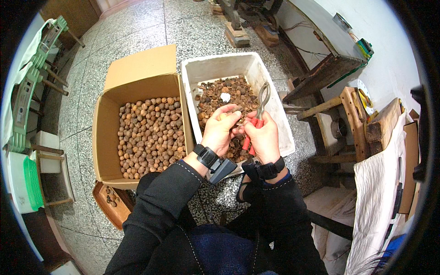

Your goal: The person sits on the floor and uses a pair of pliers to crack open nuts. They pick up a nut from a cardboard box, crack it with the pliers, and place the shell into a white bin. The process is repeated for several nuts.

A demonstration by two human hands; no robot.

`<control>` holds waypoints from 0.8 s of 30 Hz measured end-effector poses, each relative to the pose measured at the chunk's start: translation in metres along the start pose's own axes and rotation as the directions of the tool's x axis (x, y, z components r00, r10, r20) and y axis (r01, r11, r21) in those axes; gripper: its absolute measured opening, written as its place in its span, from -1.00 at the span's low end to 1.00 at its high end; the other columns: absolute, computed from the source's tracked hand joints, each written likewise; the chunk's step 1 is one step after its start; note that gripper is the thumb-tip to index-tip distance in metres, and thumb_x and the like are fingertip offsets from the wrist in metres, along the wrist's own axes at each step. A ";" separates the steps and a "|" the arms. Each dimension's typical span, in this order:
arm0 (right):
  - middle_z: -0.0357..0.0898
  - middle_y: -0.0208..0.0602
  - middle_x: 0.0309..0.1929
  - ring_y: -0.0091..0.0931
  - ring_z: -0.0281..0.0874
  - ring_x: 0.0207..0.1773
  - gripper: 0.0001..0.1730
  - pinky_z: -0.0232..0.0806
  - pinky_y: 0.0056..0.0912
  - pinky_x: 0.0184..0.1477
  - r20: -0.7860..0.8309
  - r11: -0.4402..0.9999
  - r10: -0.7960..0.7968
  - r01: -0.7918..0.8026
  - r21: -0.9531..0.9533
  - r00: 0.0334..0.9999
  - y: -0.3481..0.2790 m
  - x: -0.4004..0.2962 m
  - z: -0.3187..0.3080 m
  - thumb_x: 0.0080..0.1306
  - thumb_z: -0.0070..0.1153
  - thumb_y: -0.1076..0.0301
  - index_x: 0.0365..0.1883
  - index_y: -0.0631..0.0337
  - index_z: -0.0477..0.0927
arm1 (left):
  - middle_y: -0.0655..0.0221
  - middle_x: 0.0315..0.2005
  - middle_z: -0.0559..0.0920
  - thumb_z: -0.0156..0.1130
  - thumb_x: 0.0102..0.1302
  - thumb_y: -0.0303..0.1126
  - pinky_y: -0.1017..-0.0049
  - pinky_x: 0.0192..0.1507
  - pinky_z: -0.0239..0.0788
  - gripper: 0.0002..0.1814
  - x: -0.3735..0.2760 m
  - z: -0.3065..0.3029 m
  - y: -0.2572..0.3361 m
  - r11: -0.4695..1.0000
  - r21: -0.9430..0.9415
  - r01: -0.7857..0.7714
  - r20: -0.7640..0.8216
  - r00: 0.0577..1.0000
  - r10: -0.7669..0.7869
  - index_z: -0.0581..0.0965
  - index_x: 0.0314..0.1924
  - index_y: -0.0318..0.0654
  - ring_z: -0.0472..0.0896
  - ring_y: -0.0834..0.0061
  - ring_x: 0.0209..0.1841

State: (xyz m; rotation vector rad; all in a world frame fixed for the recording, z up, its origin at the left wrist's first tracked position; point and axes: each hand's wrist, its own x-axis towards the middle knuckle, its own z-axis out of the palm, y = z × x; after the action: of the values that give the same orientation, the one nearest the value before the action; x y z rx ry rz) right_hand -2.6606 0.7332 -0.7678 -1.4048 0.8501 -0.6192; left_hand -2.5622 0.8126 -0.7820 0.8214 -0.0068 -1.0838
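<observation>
My left hand (219,129) is held over a white foam box (285,137), fingers curled around a walnut piece (237,109) that they mostly hide. Close beside it, my right hand (264,134) grips a nutcracker (264,95) with red handles, its metal jaws pointing up and away from me. The fingertips of both hands nearly meet. Below them, broken walnut shells (227,87) cover much of the foam box's bottom, with a crumpled white scrap (225,97) on top. To the left, an open cardboard box (105,137) contains many whole walnuts (151,134).
A brown tray (106,211) with several small nuts or pieces lies by the cardboard box's near corner. On the right are a wooden stool (355,123) and a white sack (373,185). Green plastic stools (29,92) line the left side. The speckled floor (137,37) runs beyond the boxes.
</observation>
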 end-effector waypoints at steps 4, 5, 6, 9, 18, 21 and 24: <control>0.53 -0.33 -0.40 -0.55 0.58 -0.41 -0.77 0.43 -0.51 -0.35 -0.005 1.000 -0.013 0.013 -0.003 1.000 -0.002 -0.001 0.002 0.16 0.13 0.59 -0.21 0.34 0.44 | 0.62 -0.55 0.41 0.29 0.24 -0.43 0.69 -0.52 0.28 -0.62 -0.001 0.000 0.002 1.000 0.010 0.011 -0.008 1.000 -0.010 0.42 0.04 -0.27 0.41 0.68 -0.55; 0.53 -0.33 -0.40 -0.56 0.58 -0.40 -0.77 0.44 -0.50 -0.34 -0.010 1.000 -0.009 0.009 -0.004 1.000 -0.003 -0.002 0.002 0.16 0.13 0.59 -0.21 0.34 0.44 | 0.62 -0.55 0.40 0.29 0.24 -0.43 0.69 -0.53 0.28 -0.62 -0.001 0.001 0.002 1.000 0.007 0.008 -0.012 1.000 -0.007 0.42 0.04 -0.27 0.41 0.68 -0.57; 0.53 -0.33 -0.40 -0.56 0.58 -0.40 -0.77 0.44 -0.50 -0.34 -0.011 0.999 -0.017 0.017 -0.029 1.000 -0.003 -0.002 0.002 0.16 0.13 0.59 -0.21 0.34 0.44 | 0.62 -0.56 0.40 0.29 0.24 -0.42 0.69 -0.54 0.27 -0.62 -0.001 0.002 0.002 1.000 0.004 0.005 -0.017 1.000 -0.005 0.42 0.04 -0.26 0.41 0.68 -0.58; 0.54 -0.33 -0.41 -0.56 0.57 -0.40 -0.78 0.44 -0.50 -0.34 -0.006 0.992 -0.044 0.043 -0.117 0.999 -0.001 -0.001 0.001 0.17 0.11 0.59 -0.21 0.34 0.44 | 0.62 -0.56 0.41 0.29 0.24 -0.41 0.69 -0.56 0.27 -0.62 -0.002 0.002 0.001 1.000 0.005 -0.006 -0.032 0.999 0.007 0.42 0.03 -0.24 0.41 0.68 -0.60; 0.56 -0.25 -0.45 -0.48 0.62 -0.44 -0.79 0.46 -0.47 -0.36 0.093 0.995 0.103 -0.103 -0.003 0.990 -0.008 -0.003 -0.001 0.17 0.07 0.58 -0.22 0.37 0.39 | 0.50 -0.38 0.49 0.26 0.27 -0.42 0.70 -0.55 0.30 -0.63 0.008 -0.007 -0.002 0.999 0.001 -0.054 0.040 0.998 0.054 0.42 0.06 -0.27 0.40 0.69 -0.60; 0.55 -0.25 -0.45 -0.48 0.62 -0.43 -0.79 0.45 -0.47 -0.37 0.092 0.995 0.101 -0.102 0.010 0.991 -0.010 -0.005 -0.002 0.18 0.07 0.57 -0.21 0.37 0.39 | 0.49 -0.38 0.50 0.23 0.29 -0.42 0.71 -0.55 0.30 -0.64 0.008 -0.008 -0.003 0.999 -0.028 -0.015 0.049 0.999 0.017 0.43 0.06 -0.26 0.40 0.70 -0.60; 0.55 -0.26 -0.45 -0.49 0.61 -0.42 -0.79 0.45 -0.48 -0.37 0.106 0.995 0.095 -0.096 0.008 0.990 -0.004 -0.003 -0.004 0.18 0.06 0.58 -0.21 0.38 0.39 | 0.48 -0.38 0.51 0.21 0.30 -0.41 0.70 -0.55 0.31 -0.66 0.011 -0.011 -0.002 0.998 -0.055 0.031 0.070 0.997 -0.027 0.44 0.06 -0.24 0.41 0.69 -0.60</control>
State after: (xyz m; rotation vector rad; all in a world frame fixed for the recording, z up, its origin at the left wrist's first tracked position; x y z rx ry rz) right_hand -2.6645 0.7329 -0.7629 -1.3640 0.8223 -0.4722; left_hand -2.5542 0.8106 -0.7953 0.7354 -0.0223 -1.1349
